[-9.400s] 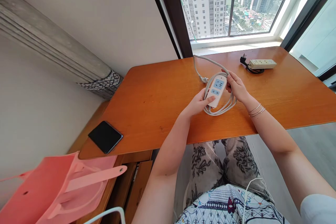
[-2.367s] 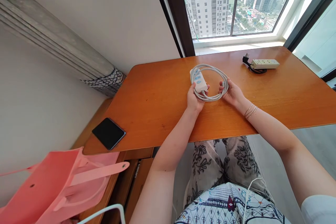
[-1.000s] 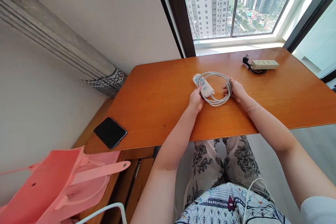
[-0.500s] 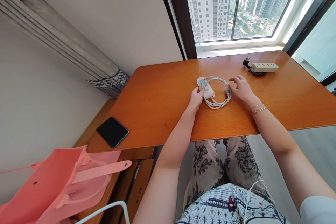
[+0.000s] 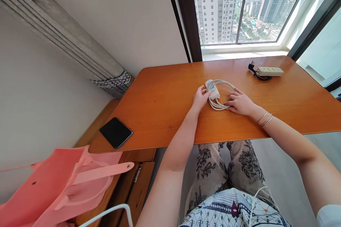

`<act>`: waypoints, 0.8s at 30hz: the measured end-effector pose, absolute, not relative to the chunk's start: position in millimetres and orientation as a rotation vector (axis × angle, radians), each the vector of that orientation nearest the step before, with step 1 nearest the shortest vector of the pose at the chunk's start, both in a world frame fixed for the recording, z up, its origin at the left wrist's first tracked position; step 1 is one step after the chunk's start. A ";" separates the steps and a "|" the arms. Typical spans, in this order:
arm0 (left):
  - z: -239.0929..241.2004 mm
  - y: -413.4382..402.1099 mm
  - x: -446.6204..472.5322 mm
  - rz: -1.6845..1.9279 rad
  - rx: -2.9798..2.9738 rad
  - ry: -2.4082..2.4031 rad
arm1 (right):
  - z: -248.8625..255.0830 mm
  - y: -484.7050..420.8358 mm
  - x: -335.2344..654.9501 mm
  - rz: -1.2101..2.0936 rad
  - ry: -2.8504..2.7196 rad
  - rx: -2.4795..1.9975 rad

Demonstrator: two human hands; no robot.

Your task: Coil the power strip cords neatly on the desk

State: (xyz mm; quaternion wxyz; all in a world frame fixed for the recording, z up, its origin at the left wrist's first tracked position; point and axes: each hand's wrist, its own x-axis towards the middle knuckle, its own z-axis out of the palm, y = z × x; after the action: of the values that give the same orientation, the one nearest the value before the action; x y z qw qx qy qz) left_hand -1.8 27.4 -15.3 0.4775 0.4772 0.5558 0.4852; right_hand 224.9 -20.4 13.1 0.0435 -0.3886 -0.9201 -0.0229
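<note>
A white power strip [image 5: 214, 93] lies on the wooden table, its white cord [image 5: 217, 107] wound in a loose coil around it. My left hand [image 5: 200, 99] grips the left side of the coil, thumb over the cord beside the strip. On the opposite side, my right hand [image 5: 242, 104] has its fingers bent over the coil and closed on the cord. The cord's plug is hidden under those fingers.
A second, cream power strip [image 5: 270, 71] with a black plug [image 5: 251, 66] lies at the table's back right. Near the left edge rests a black phone [image 5: 116, 133]. A pink bag [image 5: 66, 181] stands beside the table [image 5: 165, 113]; behind is a window [image 5: 239, 14].
My right hand has come down and inward from the coil's upper right onto its right side, covering the plug. The left hand still grips the coil, which has shifted slightly.
</note>
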 end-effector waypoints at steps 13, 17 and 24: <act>-17.6 18.2 1.6 1.045 1.460 1.347 | 23.0 -80.2 259.6 -0.242 -2.324 -2.187; -15.1 14.5 3.8 1.007 1.554 1.304 | 20.2 -78.2 300.6 -0.298 -2.114 -2.425; -13.7 11.3 3.5 0.933 1.678 1.295 | 19.4 -67.6 364.8 -0.198 -1.817 -2.641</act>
State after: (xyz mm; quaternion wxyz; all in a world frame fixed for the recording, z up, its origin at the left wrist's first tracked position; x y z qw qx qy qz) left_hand 3.5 11.3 -13.7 0.4012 0.6638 0.5120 0.3691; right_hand 364.8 -67.6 19.4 -0.0350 -0.8218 -0.5653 -0.0615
